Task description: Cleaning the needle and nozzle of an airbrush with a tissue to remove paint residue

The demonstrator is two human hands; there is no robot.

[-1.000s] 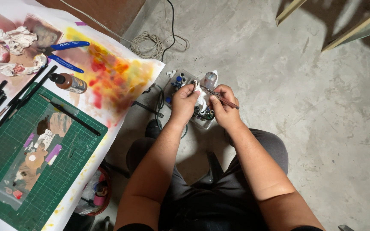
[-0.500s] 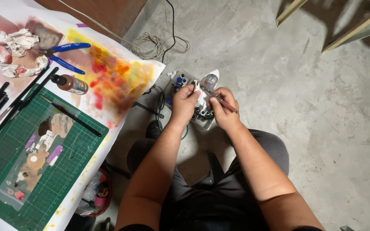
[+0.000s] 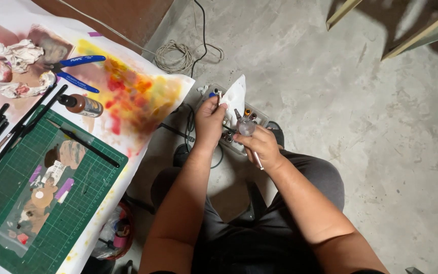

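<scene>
A bare grey concrete floor [image 3: 361, 132] fills the right and centre of the frame, with a coil of thin cord [image 3: 174, 56] near the top centre. Along the left edge runs a table [image 3: 128, 15] covered with paint-stained white paper [image 3: 143, 96]; on it lie a green cutting mat [image 3: 72, 203], blue-handled pliers [image 3: 74, 63], a small brown bottle [image 3: 82, 105], dark brushes [image 3: 6, 133] and crumpled stained tissues [image 3: 13, 56].

Just above the middle of the frame, over the person's lap, the left hand [image 3: 210, 121] pinches a white tissue [image 3: 235, 96] between thumb and fingertips, its grip closed on the lower edge. Just beside it, to the right, the right hand [image 3: 262, 146] is wrapped around an airbrush [image 3: 245, 127], fingers pressed shut on its body, the small metal cup pointing up towards the tissue. Beneath both hands, on the floor, sits a clear plastic tray of small paint bottles [image 3: 252, 115].
</scene>
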